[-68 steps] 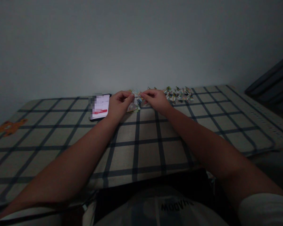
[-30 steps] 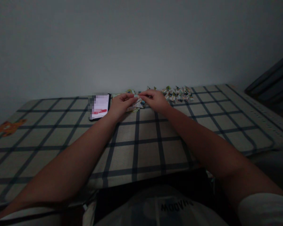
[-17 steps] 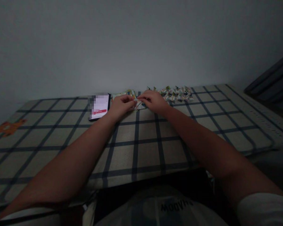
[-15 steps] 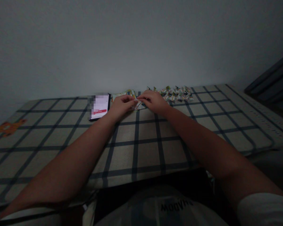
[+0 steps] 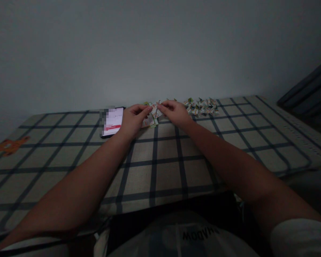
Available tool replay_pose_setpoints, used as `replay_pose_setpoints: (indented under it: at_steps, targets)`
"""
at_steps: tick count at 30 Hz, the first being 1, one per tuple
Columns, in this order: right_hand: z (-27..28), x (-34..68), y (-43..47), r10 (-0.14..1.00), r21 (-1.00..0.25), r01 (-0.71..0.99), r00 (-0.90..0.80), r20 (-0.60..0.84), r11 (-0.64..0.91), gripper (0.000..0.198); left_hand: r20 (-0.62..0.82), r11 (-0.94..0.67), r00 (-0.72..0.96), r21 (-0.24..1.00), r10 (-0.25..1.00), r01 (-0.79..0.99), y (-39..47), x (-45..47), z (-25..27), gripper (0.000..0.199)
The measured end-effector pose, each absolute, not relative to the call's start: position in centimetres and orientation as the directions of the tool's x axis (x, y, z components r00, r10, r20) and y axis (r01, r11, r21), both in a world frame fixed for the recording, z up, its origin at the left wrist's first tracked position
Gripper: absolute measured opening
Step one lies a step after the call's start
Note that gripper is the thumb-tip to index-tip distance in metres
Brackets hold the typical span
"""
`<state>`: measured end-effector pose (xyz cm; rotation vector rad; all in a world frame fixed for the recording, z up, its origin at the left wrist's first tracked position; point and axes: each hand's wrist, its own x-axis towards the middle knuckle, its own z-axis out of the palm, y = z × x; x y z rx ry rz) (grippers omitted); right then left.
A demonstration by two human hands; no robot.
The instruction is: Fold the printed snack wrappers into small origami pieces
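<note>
Between my two hands a small folded piece of printed paper (image 5: pixel 157 110) is held up off the cloth. My left hand (image 5: pixel 134 117) pinches its left edge between thumb and fingers. From the other side my right hand (image 5: pixel 176 112) pinches the right edge. Beneath and beside my left fingers lies a stack of printed paper sheets (image 5: pixel 150 122), partly hidden by that hand. Just beyond my right hand stand several small folded paper pieces (image 5: pixel 201 106), grouped in rows and printed in the same mixed colours.
A phone (image 5: pixel 113 122) with a lit, partly blurred screen lies left of my left hand. The table wears a checked tablecloth (image 5: pixel 166 175) with an orange figure (image 5: pixel 10 145) at far left. A plain wall (image 5: pixel 160 50) rises behind its back edge.
Both hands have lifted the paper slightly off the cloth and tilted it up. My left hand has drawn back a little to the left, uncovering more of the sheet stack.
</note>
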<state>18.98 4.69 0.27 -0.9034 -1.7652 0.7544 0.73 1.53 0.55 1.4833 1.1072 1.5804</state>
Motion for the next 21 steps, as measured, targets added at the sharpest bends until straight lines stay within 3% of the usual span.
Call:
replay_pose_setpoints:
  at_steps: [10,21]
  targets:
    - [0.78,19.21,3.99,0.848,-0.831,0.234,-0.315,0.427,0.505,0.042,0.437,-0.43,-0.098,0.899,0.894,0.078,2.03,0.51,-0.25,0.031]
    - [0.57,19.0,4.12,0.867,-0.863,0.196,-0.295,0.401,0.466,0.04,0.375,-0.376,-0.086,0.927,0.923,0.01,1.73,0.88,-0.06,0.041]
